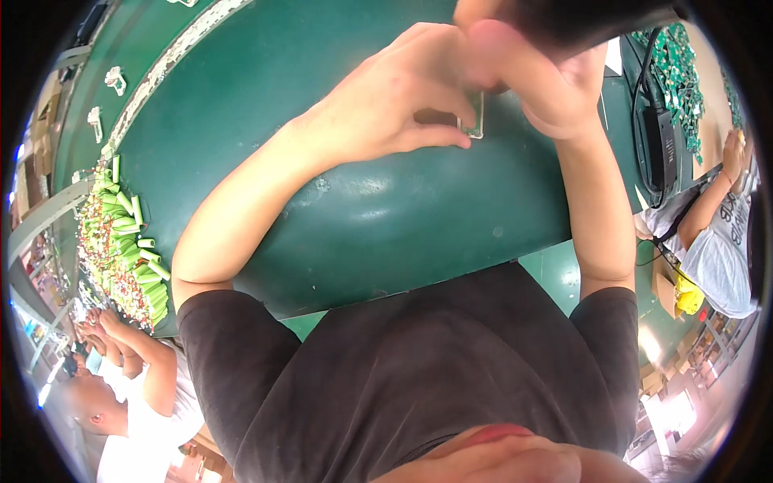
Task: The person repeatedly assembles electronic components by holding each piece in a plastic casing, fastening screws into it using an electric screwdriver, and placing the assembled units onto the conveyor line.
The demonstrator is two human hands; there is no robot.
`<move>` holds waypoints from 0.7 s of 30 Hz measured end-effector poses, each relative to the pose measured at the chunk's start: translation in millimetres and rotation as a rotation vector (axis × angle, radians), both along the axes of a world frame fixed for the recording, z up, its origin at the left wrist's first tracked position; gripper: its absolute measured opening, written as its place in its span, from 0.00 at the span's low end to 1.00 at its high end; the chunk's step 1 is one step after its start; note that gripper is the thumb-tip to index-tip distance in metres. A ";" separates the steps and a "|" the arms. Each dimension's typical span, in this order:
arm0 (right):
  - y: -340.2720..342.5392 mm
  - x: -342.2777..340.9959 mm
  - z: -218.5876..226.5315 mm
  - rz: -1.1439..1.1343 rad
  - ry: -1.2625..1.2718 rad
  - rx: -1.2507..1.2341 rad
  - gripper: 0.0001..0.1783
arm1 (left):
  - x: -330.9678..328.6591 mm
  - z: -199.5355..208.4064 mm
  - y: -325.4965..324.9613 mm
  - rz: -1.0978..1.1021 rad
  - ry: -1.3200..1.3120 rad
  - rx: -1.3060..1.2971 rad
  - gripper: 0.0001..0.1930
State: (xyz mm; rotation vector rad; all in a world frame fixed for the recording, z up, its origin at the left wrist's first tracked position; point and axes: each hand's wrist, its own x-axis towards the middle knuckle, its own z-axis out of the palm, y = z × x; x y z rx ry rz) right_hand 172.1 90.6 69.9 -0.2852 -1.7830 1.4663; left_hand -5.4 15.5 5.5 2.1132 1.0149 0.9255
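Small flat rectangular piece (475,121), pale with greenish edge, held above green desk (362,209). Left hand (394,97) fingers pinched on it; right hand (539,80) touches its top, grip unclear.

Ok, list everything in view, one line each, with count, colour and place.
small circuit board: one, green with pale edge, pinched between both hands above the table, upper centre.
table: one, dark green top, filling the middle.
cylindrical cells: a heap, too many to count, light green, left edge of the table.
loose circuit boards: a pile, green, upper right.
black box with cable: one, black, right, beside the pile.
white clips: at least two, white, upper left by the pale strip.
co-workers: one in a white shirt lower left, one in a white shirt at right.
black shirt: one, the person's own, lower centre.
left hand: holding the board.
right hand: holding the board.
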 end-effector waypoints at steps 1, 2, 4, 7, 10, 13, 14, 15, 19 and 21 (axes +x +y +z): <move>-1.0 2.2 -0.3 0.001 0.016 -0.009 0.33 | 1.5 3.0 -0.6 0.005 -0.041 0.053 0.09; -5.1 5.0 -1.4 -0.003 0.027 -0.113 0.36 | 2.9 4.0 -0.6 0.003 -0.038 0.057 0.09; -7.4 7.6 -9.5 0.012 0.109 -0.165 0.37 | 3.5 1.6 0.8 0.022 -0.050 0.162 0.10; -4.1 10.0 -19.2 0.004 0.142 -0.107 0.37 | 1.1 -1.4 2.5 0.022 0.014 0.178 0.12; -4.6 9.4 -18.5 0.028 0.190 -0.143 0.37 | 0.2 -0.3 0.6 0.026 0.004 0.123 0.12; 36.4 -20.9 -58.3 0.255 0.593 0.049 0.37 | 6.8 3.6 5.3 -0.001 0.032 0.138 0.13; 45.3 -41.1 -58.9 0.498 0.959 0.332 0.36 | 5.2 4.2 4.7 0.005 0.038 0.141 0.13; 36.5 -25.8 -57.0 0.504 0.966 0.334 0.36 | 4.1 4.6 3.8 0.009 0.050 0.155 0.13; -24.9 11.8 -1.1 -0.097 0.306 -0.192 0.36 | 0.8 16.6 2.5 0.051 0.083 0.121 0.13; -27.2 13.2 2.4 -0.197 0.364 -0.247 0.34 | -17.1 30.2 15.6 0.133 0.187 0.050 0.14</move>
